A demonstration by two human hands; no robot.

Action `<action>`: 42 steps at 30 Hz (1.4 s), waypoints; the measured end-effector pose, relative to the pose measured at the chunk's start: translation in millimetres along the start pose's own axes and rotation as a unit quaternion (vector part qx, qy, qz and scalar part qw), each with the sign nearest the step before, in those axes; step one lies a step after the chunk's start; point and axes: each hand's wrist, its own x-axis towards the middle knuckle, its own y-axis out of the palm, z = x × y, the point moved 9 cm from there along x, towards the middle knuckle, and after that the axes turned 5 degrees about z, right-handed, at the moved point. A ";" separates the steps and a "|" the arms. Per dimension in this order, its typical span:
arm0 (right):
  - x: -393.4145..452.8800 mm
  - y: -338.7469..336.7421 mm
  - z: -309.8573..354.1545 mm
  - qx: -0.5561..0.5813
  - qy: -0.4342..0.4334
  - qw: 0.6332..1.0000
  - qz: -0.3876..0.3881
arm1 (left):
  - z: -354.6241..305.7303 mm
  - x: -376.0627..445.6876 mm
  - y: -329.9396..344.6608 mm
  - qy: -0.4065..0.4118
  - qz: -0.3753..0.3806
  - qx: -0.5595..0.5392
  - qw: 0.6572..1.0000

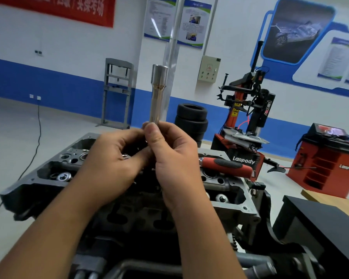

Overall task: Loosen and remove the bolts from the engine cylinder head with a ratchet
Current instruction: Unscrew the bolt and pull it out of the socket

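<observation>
A workshop room with a white wall banded in blue, a pale grey floor, a stack of black tyres [191,119] and a red and black tyre-changing machine [244,125]. In the foreground a dark grey metal engine cylinder head [226,190] sits on a stand, a red and black ratchet handle [226,165] lying across its top. Above it, the left hand [111,168] and right hand [175,158] both pinch the lower end of a long, upright silver deep socket [158,93]. The hands hide the socket's base and the head's middle; no bolts can be made out.
</observation>
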 end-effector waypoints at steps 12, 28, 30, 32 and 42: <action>0.0 -7.7 -3.2 0.012 0.003 1.000 -0.027 | -14.4 -6.7 -6.9 0.046 -0.110 0.136 0.983; 2.5 -0.8 -5.6 -0.015 0.000 1.000 0.022 | 1.0 1.6 -10.9 -0.002 -0.051 -0.019 0.999; 2.8 -3.4 -6.7 -0.005 0.000 1.000 0.018 | 2.1 1.4 -10.1 -0.002 -0.039 -0.017 0.999; 3.2 -4.0 -7.2 0.006 -0.001 1.000 0.019 | 2.2 2.8 0.8 -0.004 0.022 -0.023 0.999; 4.1 -2.8 -5.2 -0.004 0.007 1.000 0.004 | 7.7 4.4 -4.1 -0.026 -0.027 -0.031 0.999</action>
